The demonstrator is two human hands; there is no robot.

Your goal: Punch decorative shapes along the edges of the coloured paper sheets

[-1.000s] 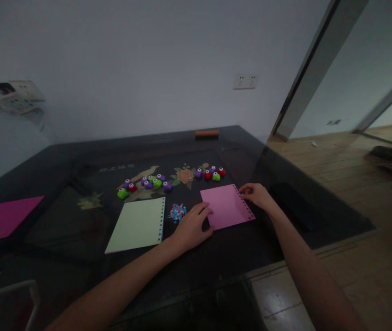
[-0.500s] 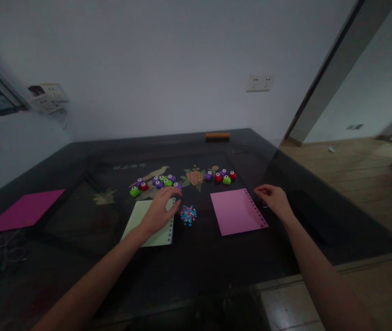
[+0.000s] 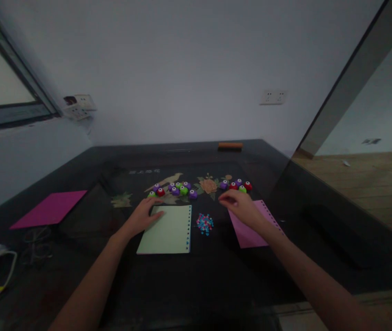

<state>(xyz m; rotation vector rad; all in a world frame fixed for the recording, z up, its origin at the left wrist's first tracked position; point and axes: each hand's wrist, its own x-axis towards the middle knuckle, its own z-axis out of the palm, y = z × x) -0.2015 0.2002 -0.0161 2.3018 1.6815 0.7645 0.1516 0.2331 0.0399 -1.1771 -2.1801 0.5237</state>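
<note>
My left hand [image 3: 143, 216] rests flat on the far left corner of the pale green sheet [image 3: 168, 230], fingers [image 3: 154, 214] loosely spread and pressing the paper to the table [image 3: 196, 276]. The sheet lies flat near the table's middle, w/ a row of punched holes down its right edge.

My right hand [image 3: 240, 208] hovers over the near-left part of the pink sheet [image 3: 251, 232], just short of the right group of small paper punches [image 3: 236, 185]. Fingers look curled together, thumb close to the tips; can't tell if they pinch anything, too dim and blurred. The pink sheet also has a punched edge, on its right side.

Between the two sheets sits a little heap of punched-out confetti [image 3: 204, 223], blue and pink bits. A second, longer row of punches [image 3: 174, 189], purple, green, red, stands just beyond the green sheet. Far left: a magenta sheet [image 3: 49, 209], well apart.

Handling, as I judge it: the paper is light, thin, floppy, and slides easily on this glossy top, so a flat palm holds it best; to lift, pinch a corner or the unpunched edge, since the holed edge prob. tears. The punches look small, hard plastic, rounded; grip at the sides btw thumb and forefinger. The confetti scatters at a breath.
</note>
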